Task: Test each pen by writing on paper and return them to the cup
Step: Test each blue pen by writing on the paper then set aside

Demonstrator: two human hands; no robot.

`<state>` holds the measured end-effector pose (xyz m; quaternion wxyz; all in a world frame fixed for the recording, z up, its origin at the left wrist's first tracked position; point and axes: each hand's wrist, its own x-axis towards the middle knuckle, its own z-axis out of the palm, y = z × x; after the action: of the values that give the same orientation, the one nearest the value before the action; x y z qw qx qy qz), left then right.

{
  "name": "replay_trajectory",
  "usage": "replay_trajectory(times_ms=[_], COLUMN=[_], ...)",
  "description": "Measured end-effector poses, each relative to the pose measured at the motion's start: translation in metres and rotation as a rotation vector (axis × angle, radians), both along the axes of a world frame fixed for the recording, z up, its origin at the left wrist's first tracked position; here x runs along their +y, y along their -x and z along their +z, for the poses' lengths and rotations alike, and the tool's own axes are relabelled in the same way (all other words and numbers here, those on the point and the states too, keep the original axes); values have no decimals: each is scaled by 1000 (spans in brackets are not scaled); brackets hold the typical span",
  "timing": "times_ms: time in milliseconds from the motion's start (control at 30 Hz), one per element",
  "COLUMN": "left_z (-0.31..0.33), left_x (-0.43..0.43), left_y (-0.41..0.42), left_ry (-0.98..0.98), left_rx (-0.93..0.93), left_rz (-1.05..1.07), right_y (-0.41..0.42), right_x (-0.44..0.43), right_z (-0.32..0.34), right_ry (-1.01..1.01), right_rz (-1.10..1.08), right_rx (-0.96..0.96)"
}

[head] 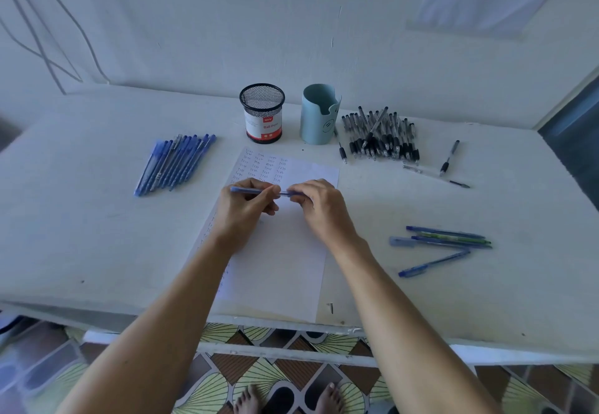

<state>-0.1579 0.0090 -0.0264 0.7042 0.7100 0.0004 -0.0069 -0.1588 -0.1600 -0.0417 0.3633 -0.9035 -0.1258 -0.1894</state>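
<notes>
Over the paper (285, 261), which reaches the table's (97, 235) front edge, the left hand (244, 211) and right hand (321, 209) hold 1 pen (251, 190) level between them. The left fingers curl round its barrel, and the right fingertips pinch its other end. A mesh cup (262, 115) and a blue cup (319, 116) stand side by side near the back edge. A pen row (176, 162) lies toward the left edge, a black pile (381, 136) sits back right, and loose pens (444, 240) lie toward the right edge.

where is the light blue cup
In the head view the light blue cup stands at the back of the table, between the black mesh cup on its left and the pile of black pens on its right.
</notes>
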Motion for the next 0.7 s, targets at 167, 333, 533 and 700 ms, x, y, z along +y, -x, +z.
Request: replay_trajectory(times_ms=[167, 333, 533, 700], left_z=[1, 6, 19, 7], left_x=[0, 4, 51, 77], left_y=[-1, -9, -33, -43], left_ry=[-38, 346, 353, -704], left_rx=[13, 61, 43, -51], left_rz=[1, 115, 305, 430], right_y=[4, 5, 4, 7], right_x=[-2, -11, -7, -4], right_z=[-4, -8, -6, -7], right_ry=[8, 343, 464, 444], right_rz=[-51, -164, -143, -171], right_rx=[-34, 286, 391, 358])
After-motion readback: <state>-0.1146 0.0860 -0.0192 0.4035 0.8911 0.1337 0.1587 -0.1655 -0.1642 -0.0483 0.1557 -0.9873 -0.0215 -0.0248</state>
